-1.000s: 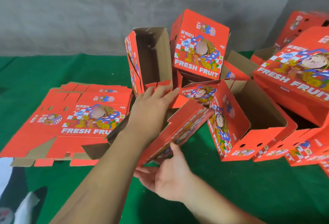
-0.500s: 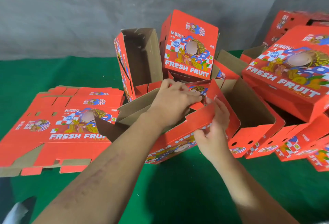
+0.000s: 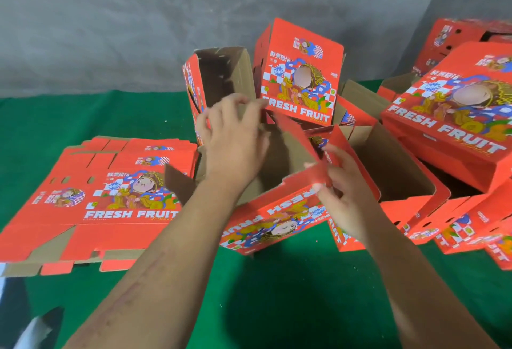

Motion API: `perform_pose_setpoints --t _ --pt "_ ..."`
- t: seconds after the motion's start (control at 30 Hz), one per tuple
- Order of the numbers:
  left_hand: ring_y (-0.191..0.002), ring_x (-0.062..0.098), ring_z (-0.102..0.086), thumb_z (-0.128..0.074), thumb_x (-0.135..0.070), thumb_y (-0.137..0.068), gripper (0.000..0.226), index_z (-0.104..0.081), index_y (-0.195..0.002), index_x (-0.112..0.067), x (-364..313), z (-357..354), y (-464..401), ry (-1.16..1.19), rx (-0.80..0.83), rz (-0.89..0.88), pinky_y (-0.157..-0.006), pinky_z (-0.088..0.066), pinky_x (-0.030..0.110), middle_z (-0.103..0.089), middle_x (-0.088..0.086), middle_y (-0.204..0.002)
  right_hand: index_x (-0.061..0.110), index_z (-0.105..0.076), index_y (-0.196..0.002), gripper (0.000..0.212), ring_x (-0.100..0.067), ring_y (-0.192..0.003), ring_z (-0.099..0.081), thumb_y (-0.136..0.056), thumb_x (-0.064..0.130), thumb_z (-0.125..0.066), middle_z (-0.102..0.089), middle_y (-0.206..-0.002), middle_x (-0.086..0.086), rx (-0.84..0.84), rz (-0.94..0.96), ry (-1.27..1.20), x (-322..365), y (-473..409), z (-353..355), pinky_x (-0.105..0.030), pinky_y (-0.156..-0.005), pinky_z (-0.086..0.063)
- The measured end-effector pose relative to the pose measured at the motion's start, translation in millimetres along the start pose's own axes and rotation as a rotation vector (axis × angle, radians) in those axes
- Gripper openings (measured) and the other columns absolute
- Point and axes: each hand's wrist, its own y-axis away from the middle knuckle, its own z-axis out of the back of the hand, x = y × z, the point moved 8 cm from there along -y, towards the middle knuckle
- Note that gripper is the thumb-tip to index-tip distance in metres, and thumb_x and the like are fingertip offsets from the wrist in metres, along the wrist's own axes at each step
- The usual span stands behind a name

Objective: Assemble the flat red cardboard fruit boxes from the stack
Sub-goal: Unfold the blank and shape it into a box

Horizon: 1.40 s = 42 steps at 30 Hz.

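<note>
A half-opened red fruit box [image 3: 273, 219] stands in the middle of the green table, its printed side facing me upside down and its brown inside showing. My left hand [image 3: 235, 138] reaches over its far side and grips a brown flap at the top edge. My right hand [image 3: 342, 193] pinches a red flap at the box's right end. The stack of flat red boxes [image 3: 110, 196] lies to the left, printed "FRESH FRUIT".
Assembled red boxes crowd the back and right: an open one on its side [image 3: 221, 74], an upright one [image 3: 300, 71], an open one [image 3: 396, 179] beside my right hand, and a large pile [image 3: 457, 127]. The green table [image 3: 277, 307] meets a grey wall behind.
The box has opened wider into a square shape. My left hand moved up to the far flap. My right hand shifted right along the red end flap.
</note>
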Motion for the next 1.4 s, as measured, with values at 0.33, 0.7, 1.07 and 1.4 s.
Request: perform_pose_setpoints --t 0.33,0.7,1.07,1.4 --pt "-0.105 0.029 -0.064 -0.07 -0.041 -0.077 0.074 -0.041 -0.144 -0.029 107 -45 101 0.805 0.339 0.9 -0.098 -0.052 0.05 -0.057 0.006 -0.127 0.028 -0.061 -0.098 0.029 -0.005 -0.082 -0.058 -0.094 0.056 -0.054 -0.062 -0.088 0.003 -0.255 -0.267 0.035 -37 1 12 -0.014 -0.073 -0.039" --pt "-0.069 0.017 -0.066 -0.06 -0.006 -0.094 0.02 -0.069 -0.104 -0.021 131 -44 84 1.16 0.051 0.993 -0.061 -0.05 0.027 -0.077 0.003 -0.092 0.019 -0.069 -0.097 0.031 -0.019 -0.096 -0.059 -0.094 0.048 -0.061 -0.061 -0.102 -0.004 -0.256 -0.274 -0.073 -44 -1 18 -0.026 -0.083 -0.043" --pt "-0.117 0.033 -0.051 -0.053 0.001 -0.098 0.043 -0.051 -0.141 -0.003 110 -29 77 0.531 -0.049 0.386 -0.1 -0.038 0.042 -0.058 0.015 -0.124 0.046 -0.032 -0.154 0.069 0.005 -0.144 -0.034 -0.097 0.035 -0.07 -0.039 -0.15 0.032 -0.108 -0.278 0.003 -60 10 -18 -0.019 -0.115 -0.026" --pt "-0.108 0.038 -0.048 -0.068 -0.003 -0.088 0.064 -0.055 -0.147 -0.023 95 -43 84 0.285 0.156 0.253 -0.095 -0.034 0.042 -0.052 0.014 -0.128 0.031 -0.05 -0.147 0.079 -0.035 -0.128 -0.045 -0.075 0.016 -0.078 -0.049 -0.14 -0.011 -0.246 0.007 0.643 17 -4 -44 -0.051 -0.102 -0.037"
